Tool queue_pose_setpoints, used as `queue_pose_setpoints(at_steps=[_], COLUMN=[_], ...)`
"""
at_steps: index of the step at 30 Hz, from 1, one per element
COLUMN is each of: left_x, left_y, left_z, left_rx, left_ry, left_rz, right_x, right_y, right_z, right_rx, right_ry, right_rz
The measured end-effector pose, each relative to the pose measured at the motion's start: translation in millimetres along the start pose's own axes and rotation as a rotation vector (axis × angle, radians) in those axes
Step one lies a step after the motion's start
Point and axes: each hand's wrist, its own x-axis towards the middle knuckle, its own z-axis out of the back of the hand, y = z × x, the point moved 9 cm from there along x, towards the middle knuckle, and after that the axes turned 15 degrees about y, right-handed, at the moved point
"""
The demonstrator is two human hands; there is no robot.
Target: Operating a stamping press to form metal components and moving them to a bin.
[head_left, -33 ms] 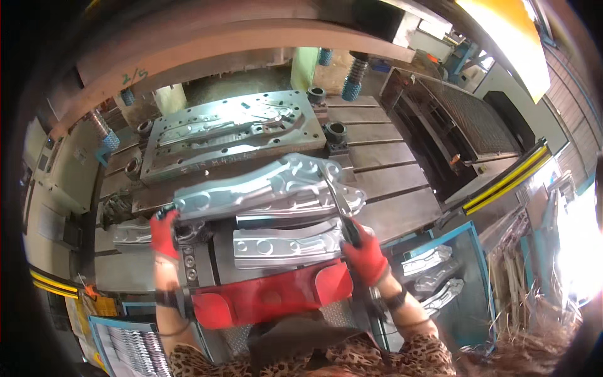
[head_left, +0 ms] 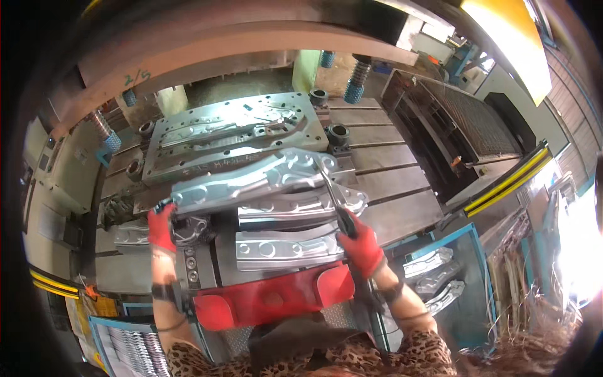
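A long stamped silver metal part point(head_left: 251, 180) is raised off the press bed, in front of the lower die point(head_left: 235, 129). My left hand point(head_left: 162, 229), in a red glove, is closed at the part's left end. A dark hand tool point(head_left: 164, 205) shows at the top of that glove; its jaws are hard to make out. My right hand point(head_left: 361, 246), also red-gloved, grips the dark handles of long metal tongs point(head_left: 329, 188), whose tips reach the part's right end. Below the raised part lie two similar stamped parts point(head_left: 282, 247), and another stamped part point(head_left: 135, 234) lies beside my left hand.
A red padded board point(head_left: 273, 295) runs along the near edge. Guide posts point(head_left: 338, 133) stand by the die, under the heavy upper press beam point(head_left: 251, 41). Blue-framed bins with stamped parts stand at lower right point(head_left: 480, 270) and lower left point(head_left: 100, 339). Yellow-striped bars point(head_left: 505, 179) flank the bed.
The raised part has shifted slightly left and away from me. Both hands have moved a little the same way, still holding on.
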Motion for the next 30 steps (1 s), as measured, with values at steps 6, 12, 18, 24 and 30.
queue_pose_setpoints(at_steps=[6, 12, 18, 24, 30], left_x=[127.7, 190.3, 167.1, 108.7, 40.0], left_y=[23.6, 16.9, -13.2, -34.5, -20.5], left_z=[59.8, 61.0, 39.5, 34.1, 54.4], left_rx=[-0.077, 0.131, 0.360, 0.276, 0.273], left_ry=[-0.138, -0.182, -0.262, -0.243, -0.261], left_rz=[0.104, -0.056, -0.218, -0.331, -0.224], right_x=[146.4, 226.9, 252.0, 240.8, 215.9], right_y=[12.0, 21.1, 26.7, 48.4, 58.0], right_z=[-28.5, -48.0, -51.5, -56.2, -68.8], right_rx=[-0.004, -0.185, -0.335, -0.527, -1.018], right_ry=[0.038, -0.042, 0.023, 0.109, 0.218], right_rz=[-0.022, 0.094, -0.010, -0.086, -0.100])
